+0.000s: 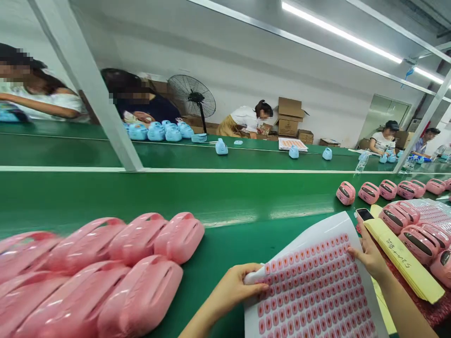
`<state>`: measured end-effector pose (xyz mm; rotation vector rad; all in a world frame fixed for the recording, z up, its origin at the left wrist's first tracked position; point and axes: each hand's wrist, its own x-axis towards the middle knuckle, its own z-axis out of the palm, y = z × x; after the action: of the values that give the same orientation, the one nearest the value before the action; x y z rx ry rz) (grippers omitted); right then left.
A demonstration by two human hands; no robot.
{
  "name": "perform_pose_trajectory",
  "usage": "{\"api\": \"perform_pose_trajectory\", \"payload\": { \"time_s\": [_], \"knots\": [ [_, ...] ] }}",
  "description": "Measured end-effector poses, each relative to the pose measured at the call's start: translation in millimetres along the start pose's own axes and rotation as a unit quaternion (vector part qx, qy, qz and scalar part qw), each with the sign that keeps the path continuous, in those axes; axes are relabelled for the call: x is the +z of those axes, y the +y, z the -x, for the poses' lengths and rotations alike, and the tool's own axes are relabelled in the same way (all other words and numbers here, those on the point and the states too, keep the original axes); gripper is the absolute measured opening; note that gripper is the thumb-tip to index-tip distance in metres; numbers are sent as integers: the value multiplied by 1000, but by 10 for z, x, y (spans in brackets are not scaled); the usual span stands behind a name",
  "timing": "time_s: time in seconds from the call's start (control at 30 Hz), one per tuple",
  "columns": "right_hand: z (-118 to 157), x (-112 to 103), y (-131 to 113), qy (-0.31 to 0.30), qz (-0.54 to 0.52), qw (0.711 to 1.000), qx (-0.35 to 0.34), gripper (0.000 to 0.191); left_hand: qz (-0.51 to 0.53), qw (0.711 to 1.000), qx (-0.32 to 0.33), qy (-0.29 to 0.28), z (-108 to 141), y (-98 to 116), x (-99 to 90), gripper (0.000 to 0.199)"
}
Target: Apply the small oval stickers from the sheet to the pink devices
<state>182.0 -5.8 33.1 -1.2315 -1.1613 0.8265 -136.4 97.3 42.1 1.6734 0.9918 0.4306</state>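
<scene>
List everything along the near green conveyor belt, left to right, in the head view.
Pink plastic cases, left hand, sheet of pink stickers, right hand, yellow paper stack, more pink cases

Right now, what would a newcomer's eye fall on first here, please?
The rows of glossy pink plastic cases on the green conveyor belt at lower left stand out first. To the right, the left hand and right hand hold a large sheet of small pink labels. Blue cases line the farther belt.
</scene>
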Motion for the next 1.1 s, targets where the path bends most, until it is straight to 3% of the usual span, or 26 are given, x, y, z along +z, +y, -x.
{"api": "perform_pose_trajectory", "payload": {
  "time_s": [0.2, 0.3, 0.4, 0.53, 0.67, 0.8, 0.9, 1.03, 1.1],
  "knots": [
    [-201, 43, -35, 26, 132, 990, -50, 101, 3, 998, -61, -34, -103, 106, -191, 29],
    [-358, -14, -101, -66, 242, 967, -34, 99, 5, 996, -77, -33, -128, 169, -217, 31],
    [-477, -80, -182, -174, 310, 934, 40, 104, -14, 996, -87, -10, -113, 201, -188, 29],
    [-495, -118, -249, -212, 293, 926, 112, 109, -80, 991, -88, 54, -46, 230, -121, 25],
    [-443, -102, -215, -190, 279, 930, 145, 93, -175, 977, -101, 69, 17, 249, -121, 25],
    [-410, -49, -133, -188, 264, 935, 145, 83, -329, 936, -80, 92, -3, 278, -139, 34],
    [-403, 0, -91, -177, 247, 943, 135, 74, -415, 901, -27, 123, -133, 378, 1, 64],
    [-424, 24, -63, -176, 228, 950, 119, 72, -390, 916, 97, 20, -440, 547, 423, 83],
    [-430, 16, -30, -179, 219, 953, 110, 75, -381, 920, 88, -3, -593, 569, 622, 85]
  ]
}}
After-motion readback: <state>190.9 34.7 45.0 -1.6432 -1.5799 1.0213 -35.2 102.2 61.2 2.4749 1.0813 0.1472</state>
